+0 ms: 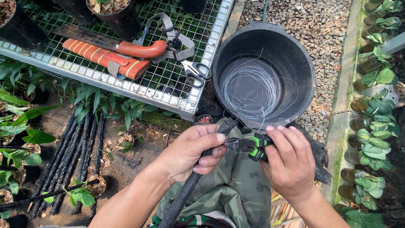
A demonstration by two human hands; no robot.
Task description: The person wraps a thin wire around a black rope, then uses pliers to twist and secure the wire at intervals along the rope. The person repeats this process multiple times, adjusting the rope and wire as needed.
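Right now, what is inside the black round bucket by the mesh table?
The black round plastic bucket holds a loose coil of thin silvery wire on its floor. One strand rises toward the green-handled pliers. Nothing else shows; the near inner wall is hidden by the rim.

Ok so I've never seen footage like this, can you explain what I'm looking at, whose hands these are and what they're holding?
One picture, from a camera on a person's head, looking down at their own bare hands over their lap in a plant nursery. The left hand has its grip around a black mesh tube. The right hand holds pliers with green handles, tips at the tube's upper end. Ahead sits a black bucket holding coiled wire. On the wire-mesh bench lie a sheathed knife and scissors.
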